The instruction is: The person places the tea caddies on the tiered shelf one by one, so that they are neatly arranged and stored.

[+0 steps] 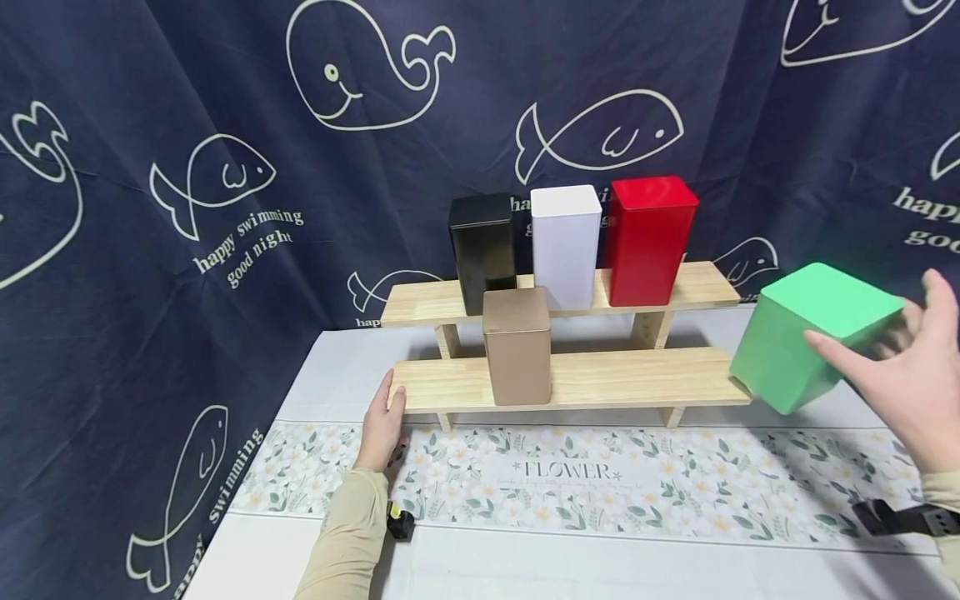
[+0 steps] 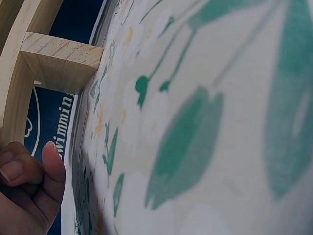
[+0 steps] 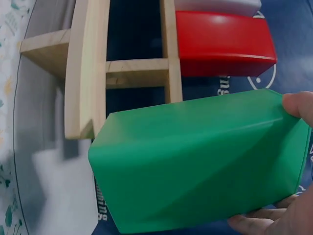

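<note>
In the head view my right hand (image 1: 911,375) grips a green box (image 1: 810,350) between thumb and fingers. The box is tilted, off the table, just beyond the right end of the two-tier wooden shelf (image 1: 637,379); the right wrist view shows the green box (image 3: 195,166) close to the board's end. At the opposite end, my left hand (image 1: 382,429) holds the lower board's left end, with curled fingers visible in the left wrist view. A brown box (image 1: 517,350) stands upright on the lower board, left of its middle.
On the upper board stand a black box (image 1: 483,258), a white box (image 1: 566,250) and a red box (image 1: 651,242), side by side. A dark blue curtain (image 1: 375,183) hangs behind. A floral strip (image 1: 600,492) runs across the white table in front of the shelf.
</note>
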Action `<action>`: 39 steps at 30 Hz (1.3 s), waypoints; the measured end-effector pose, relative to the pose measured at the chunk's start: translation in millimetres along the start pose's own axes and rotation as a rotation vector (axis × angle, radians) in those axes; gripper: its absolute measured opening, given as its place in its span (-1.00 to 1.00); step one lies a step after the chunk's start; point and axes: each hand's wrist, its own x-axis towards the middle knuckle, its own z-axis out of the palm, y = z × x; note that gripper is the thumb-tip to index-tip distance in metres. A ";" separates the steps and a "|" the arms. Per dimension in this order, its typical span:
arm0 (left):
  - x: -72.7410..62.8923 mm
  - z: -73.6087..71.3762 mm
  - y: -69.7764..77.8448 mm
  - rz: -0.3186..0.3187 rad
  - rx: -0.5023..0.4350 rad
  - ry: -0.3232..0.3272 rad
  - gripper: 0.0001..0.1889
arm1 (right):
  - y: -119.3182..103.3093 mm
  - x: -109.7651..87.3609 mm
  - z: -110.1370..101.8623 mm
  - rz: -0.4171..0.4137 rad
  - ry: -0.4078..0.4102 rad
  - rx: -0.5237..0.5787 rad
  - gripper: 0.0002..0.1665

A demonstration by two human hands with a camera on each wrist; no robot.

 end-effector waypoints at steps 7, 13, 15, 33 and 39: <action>-0.4 -0.1 -0.5 0.001 -0.002 0.004 -0.36 | -11.9 -8.4 4.8 -0.033 -0.055 -0.023 0.34; -0.3 -0.4 -0.1 0.002 0.007 0.009 -0.36 | -19.3 -15.5 13.0 -0.074 -0.106 -0.054 0.36; -0.3 -0.3 0.2 -0.002 0.006 0.010 -0.37 | -21.3 -17.3 17.1 -0.089 -0.128 -0.045 0.36; 2.2 0.2 -0.2 0.009 -0.004 0.009 -0.39 | -32.0 -31.8 58.8 -0.168 -0.322 0.113 0.41; 1.8 2.0 0.0 0.006 0.009 0.015 -0.39 | -36.9 -34.2 70.1 -0.164 -0.386 0.168 0.39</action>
